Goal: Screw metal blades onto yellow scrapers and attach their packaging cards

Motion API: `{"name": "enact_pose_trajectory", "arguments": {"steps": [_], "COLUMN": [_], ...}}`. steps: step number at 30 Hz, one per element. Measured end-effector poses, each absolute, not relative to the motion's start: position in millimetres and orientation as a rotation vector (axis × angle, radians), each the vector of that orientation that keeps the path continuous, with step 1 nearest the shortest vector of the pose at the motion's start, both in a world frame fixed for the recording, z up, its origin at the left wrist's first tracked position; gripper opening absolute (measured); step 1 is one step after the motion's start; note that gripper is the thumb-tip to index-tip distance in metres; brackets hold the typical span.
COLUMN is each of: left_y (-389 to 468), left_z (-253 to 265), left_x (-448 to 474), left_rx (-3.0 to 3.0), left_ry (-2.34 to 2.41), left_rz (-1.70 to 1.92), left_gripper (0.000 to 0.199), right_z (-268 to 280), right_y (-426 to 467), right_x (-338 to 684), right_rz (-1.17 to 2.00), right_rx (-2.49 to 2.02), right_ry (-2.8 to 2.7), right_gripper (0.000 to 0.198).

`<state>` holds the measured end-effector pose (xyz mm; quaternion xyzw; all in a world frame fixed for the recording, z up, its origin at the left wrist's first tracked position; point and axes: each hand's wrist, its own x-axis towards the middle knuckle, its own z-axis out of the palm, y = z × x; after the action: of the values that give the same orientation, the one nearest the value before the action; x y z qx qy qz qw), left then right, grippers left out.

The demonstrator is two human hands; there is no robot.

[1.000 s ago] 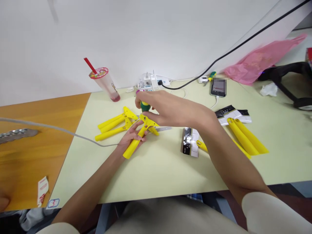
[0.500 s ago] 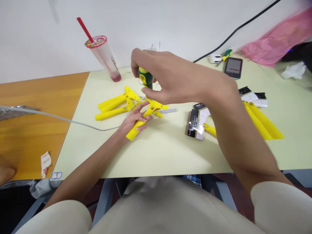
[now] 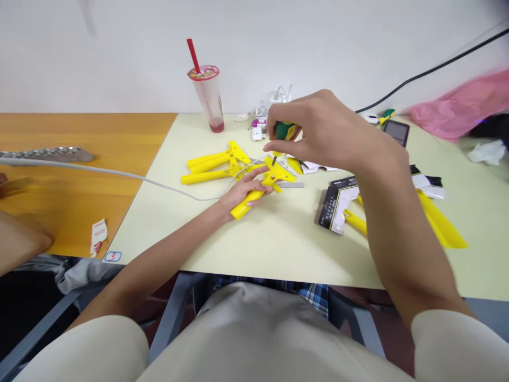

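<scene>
My left hand (image 3: pixel 243 195) is wrapped around the handle of a yellow scraper (image 3: pixel 242 209), its wide head pointing away from me. In my right hand (image 3: pixel 326 127), bent over from above, is a green and yellow screwdriver (image 3: pixel 283 131). The screwdriver's short shaft points down at the scraper's head; I cannot tell whether its tip sits in a screw. A thin metal blade (image 3: pixel 293 185) sticks out beyond the held scraper. Just left of the head lie more yellow scrapers (image 3: pixel 204 176) on the pale table.
A grey cable (image 3: pixel 167 189) runs in from the left, passing by my left wrist. Behind stand a cup with a red straw (image 3: pixel 209 101) and a white earbud case (image 3: pixel 257 133). To the right are black-and-white packages (image 3: pixel 332 209) and yellow handles (image 3: pixel 441 223). Another person's arm (image 3: pixel 22 241) is at left.
The view has swung left, so things appear farther right. Both hands keep their grips on scraper and screwdriver. The screwdriver's shaft now shows above the scraper's head.
</scene>
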<state>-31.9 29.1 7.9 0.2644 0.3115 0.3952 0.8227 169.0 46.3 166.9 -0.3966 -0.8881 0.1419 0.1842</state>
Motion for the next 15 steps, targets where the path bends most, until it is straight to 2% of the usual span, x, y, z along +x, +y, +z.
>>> {"name": "enact_pose_trajectory", "arguments": {"steps": [6,11,15], "left_y": [31,30,31], "left_z": [7,10,12], "left_x": [-33,-30,-29], "left_rx": [0.551,0.489,0.486], "left_ry": [0.654,0.700,0.745], "left_rz": [0.875,0.856,0.826], "left_gripper": [0.081,0.081,0.083], "right_z": [166,161,160], "right_y": [57,63,59], "right_x": [172,179,185], "right_rz": [0.249,0.414,0.491], "right_rx": [-1.080,-1.046,-0.984], "right_ry": [-2.610,-2.598,-2.573], "right_gripper": [0.015,0.026,0.024]}}
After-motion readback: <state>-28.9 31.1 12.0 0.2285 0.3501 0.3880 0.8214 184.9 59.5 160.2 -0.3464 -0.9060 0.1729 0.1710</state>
